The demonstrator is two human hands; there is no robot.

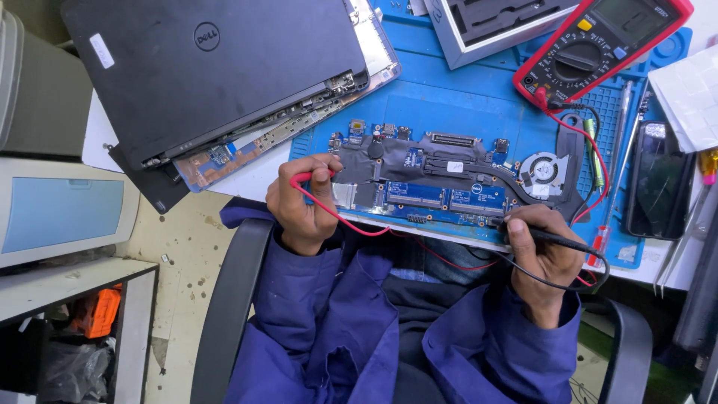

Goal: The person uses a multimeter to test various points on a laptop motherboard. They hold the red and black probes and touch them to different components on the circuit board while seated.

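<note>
A closed black laptop (217, 67) lies over the blue work mat's (449, 105) upper left corner. A dark phone (658, 179) rests at the mat's right edge, beside white paper (692, 93).

A white workbench (258, 173) carries a blue repair mat (449, 105) along its near edge. On the mat lie a laptop motherboard (441, 176), a red multimeter (602, 41) at the far right and a grey tray (493, 22). A black laptop shell (209, 67) overhangs the bench's left edge; a dark phone (658, 179) lies at the right edge
</note>
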